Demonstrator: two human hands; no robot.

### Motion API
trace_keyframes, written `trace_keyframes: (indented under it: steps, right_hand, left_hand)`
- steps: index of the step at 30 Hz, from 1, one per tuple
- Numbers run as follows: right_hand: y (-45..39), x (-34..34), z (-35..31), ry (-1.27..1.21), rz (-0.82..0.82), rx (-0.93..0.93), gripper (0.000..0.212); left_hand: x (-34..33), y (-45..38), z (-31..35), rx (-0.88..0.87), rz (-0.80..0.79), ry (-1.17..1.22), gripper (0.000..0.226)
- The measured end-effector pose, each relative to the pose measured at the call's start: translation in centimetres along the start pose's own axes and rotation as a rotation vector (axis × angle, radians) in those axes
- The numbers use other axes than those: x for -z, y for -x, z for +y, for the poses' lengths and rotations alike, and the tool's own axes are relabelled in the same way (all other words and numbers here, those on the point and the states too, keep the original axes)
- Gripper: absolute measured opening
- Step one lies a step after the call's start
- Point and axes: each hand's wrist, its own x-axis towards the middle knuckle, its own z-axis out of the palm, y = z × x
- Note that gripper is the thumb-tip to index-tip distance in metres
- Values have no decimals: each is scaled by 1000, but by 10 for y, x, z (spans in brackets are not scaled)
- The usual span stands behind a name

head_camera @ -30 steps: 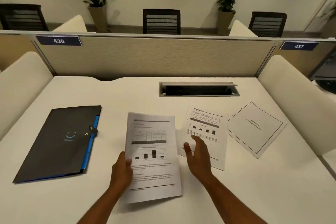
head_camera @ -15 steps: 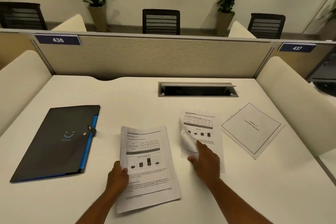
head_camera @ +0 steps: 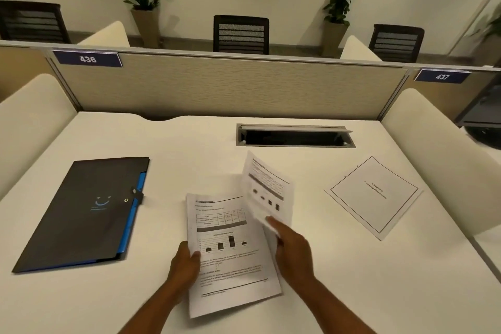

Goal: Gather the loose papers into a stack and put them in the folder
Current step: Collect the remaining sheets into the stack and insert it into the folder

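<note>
Papers first: left hand [head_camera: 187,263] has its fingers pinched on the left edge of the chart page [head_camera: 230,252], which sits low & centre over the desk [head_camera: 189,144]. Right hand [head_camera: 294,248] grips the bottom of a 2nd sheet [head_camera: 267,190], lifted w/ its top tilted up, blurry, its lower corner overlapping the chart page's right edge. 3rd sheet, the bordered title page [head_camera: 374,196], lies flat off to the right, well apart. Black folder [head_camera: 84,214] w/ blue edge lies closed on the left side of the desk.
</note>
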Motion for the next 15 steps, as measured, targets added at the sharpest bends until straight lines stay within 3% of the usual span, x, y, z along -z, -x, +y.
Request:
trace_keyframes:
  steps: [4, 9, 12, 15]
  right_hand:
    - [20, -30, -4, 40, -182, 206, 69]
    - [25, -42, 6, 122, -287, 365, 68]
    - [28, -33, 6, 160, -409, 405, 62]
    - [24, -8, 2, 58, -595, 241, 98]
  left_hand:
    - [-4, 0, 13, 16, -72, 103, 28]
    - [-8, -10, 19, 106, -163, 320, 56]
    - [-11, -11, 22, 96, -152, 275, 46]
    - [-18, -5, 24, 28, -64, 134, 39]
